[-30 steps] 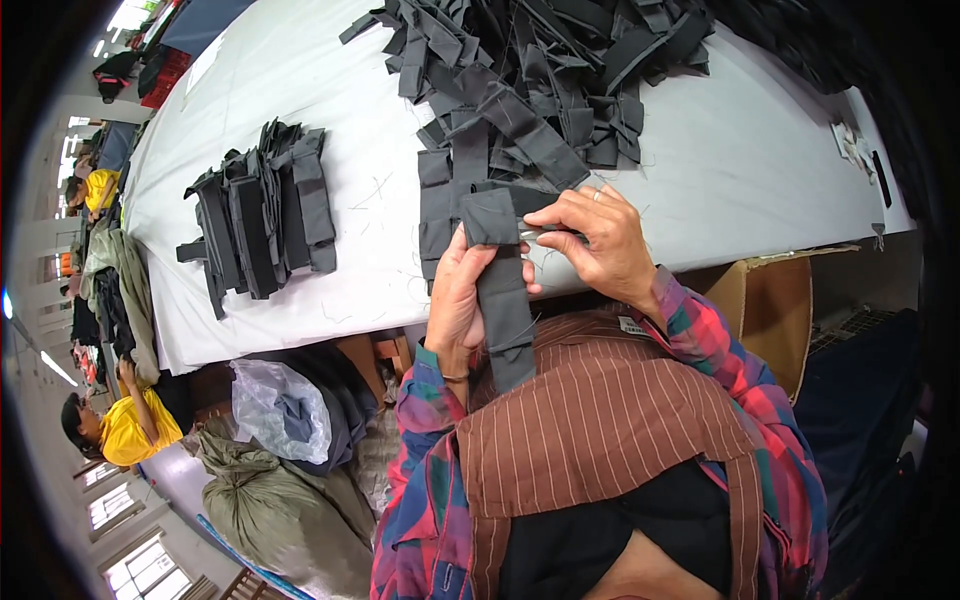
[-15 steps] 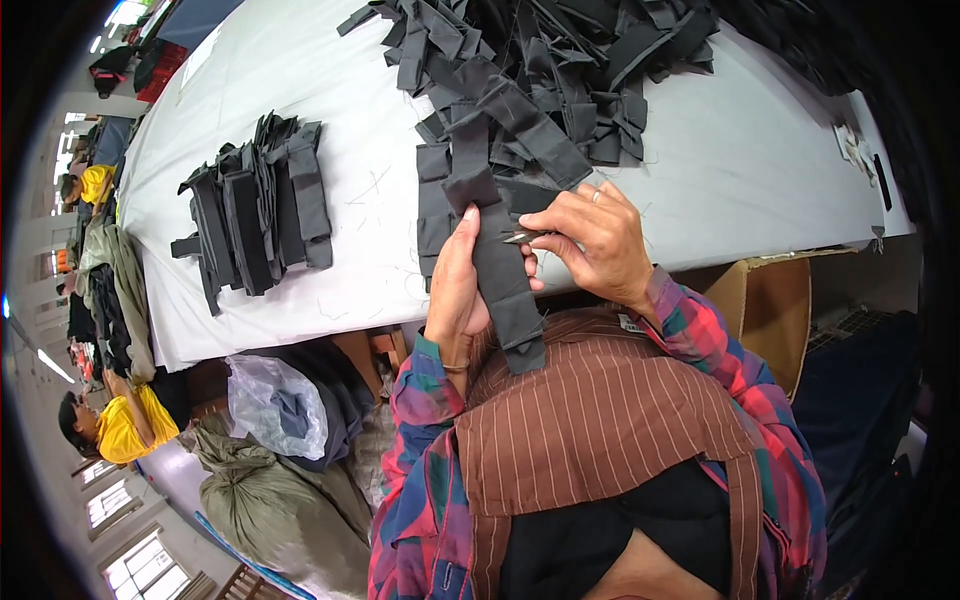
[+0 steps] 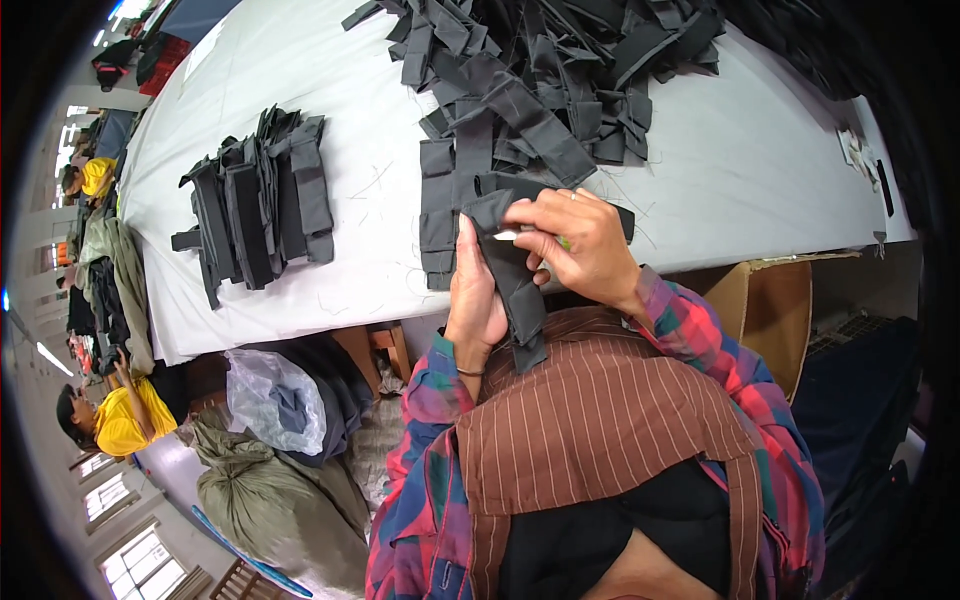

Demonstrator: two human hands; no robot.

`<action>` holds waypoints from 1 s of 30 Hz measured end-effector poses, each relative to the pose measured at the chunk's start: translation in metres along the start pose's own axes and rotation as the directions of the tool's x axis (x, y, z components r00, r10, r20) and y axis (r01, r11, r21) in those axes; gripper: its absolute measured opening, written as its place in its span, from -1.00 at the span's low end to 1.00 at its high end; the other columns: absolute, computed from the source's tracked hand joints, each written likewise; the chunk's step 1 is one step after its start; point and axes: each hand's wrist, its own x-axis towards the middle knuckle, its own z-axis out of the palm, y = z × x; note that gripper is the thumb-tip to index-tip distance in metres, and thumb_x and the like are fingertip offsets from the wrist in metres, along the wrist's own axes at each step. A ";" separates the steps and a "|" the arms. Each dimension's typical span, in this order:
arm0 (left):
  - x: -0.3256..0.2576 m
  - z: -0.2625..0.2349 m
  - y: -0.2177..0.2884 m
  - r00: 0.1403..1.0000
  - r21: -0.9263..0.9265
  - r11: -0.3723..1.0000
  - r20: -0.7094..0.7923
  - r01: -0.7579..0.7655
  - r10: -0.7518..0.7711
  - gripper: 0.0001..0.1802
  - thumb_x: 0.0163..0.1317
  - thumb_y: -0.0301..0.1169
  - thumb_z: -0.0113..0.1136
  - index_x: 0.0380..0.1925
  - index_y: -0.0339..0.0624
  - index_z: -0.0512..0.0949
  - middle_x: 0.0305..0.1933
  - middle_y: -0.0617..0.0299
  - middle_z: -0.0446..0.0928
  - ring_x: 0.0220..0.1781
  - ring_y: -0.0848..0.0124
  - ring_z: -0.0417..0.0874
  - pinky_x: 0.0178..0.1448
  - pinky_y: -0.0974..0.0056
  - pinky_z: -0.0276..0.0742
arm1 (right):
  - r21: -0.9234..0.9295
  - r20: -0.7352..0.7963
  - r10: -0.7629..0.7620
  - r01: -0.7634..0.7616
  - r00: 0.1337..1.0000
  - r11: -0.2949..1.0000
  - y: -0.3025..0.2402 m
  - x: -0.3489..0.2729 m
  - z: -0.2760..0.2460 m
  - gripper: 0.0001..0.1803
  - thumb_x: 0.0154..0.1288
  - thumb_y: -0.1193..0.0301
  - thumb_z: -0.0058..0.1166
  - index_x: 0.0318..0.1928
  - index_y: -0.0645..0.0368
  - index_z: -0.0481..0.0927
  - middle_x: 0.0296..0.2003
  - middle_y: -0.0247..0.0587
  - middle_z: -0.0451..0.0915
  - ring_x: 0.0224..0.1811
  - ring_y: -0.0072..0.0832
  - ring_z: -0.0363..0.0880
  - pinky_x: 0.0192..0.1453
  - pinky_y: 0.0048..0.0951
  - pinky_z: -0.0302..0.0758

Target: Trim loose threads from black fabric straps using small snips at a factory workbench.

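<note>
My left hand [image 3: 474, 300] is closed on a dark grey fabric strip [image 3: 520, 305], its thumb lying along the strip's edge. The strip's lower end hangs over the table's front edge against my apron. In my right hand [image 3: 588, 245] is a pair of thread snips [image 3: 508, 236], mostly covered by my fingers. Their bright blades lie at the strip, close to the left fingers. Just beyond my hands spreads a loose heap of similar strips [image 3: 540, 140]. A neater stack of folded strips [image 3: 240, 215] lies on the left of the table.
A white-covered table [image 3: 370, 265] bears the strips and stray threads. Below its front edge stand a cardboard box [image 3: 770, 320] at right and a clear plastic bag [image 3: 270, 400] and olive sack [image 3: 270, 490] at left. A person in yellow [image 3: 130, 415] is far left.
The strip's upper part has bent over to the right, near my right hand. The snips have shifted slightly left and show less. My left hand keeps its hold.
</note>
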 end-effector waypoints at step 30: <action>-0.009 -0.023 -0.007 0.995 0.005 0.995 0.042 -0.095 0.095 -0.53 0.35 -0.24 -0.18 0.22 -0.14 0.31 0.06 0.24 0.50 0.05 0.40 0.51 0.03 0.16 0.46 | -0.313 0.082 -0.167 0.185 0.983 0.932 0.006 0.003 -0.008 -0.81 0.07 0.25 0.26 -0.27 -0.07 0.66 -0.49 -0.48 0.48 -0.42 -0.46 0.44 -0.32 -0.40 0.24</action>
